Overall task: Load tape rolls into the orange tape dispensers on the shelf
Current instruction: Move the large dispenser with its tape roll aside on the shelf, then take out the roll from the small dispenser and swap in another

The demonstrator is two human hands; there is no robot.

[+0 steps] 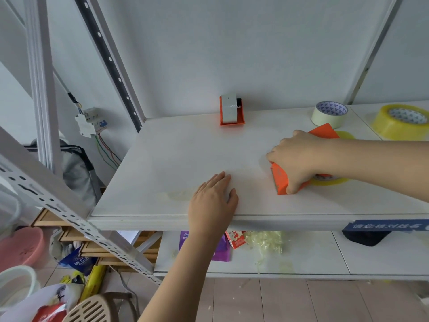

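The right hand (299,159) is wrapped around an orange tape dispenser (282,180) on the white shelf (162,159), and it covers most of it, so only the front end and a back corner peek out, with a bit of yellow tape roll (329,181) showing under the wrist. The left hand (212,201) lies flat and loose on the shelf near the front edge, holding nothing. At the back stands another orange dispenser (232,111) with a pale roll in it, and two more rolls sit at the right: a cream roll (328,115) and a big yellow roll (401,124) cut off by the edge.
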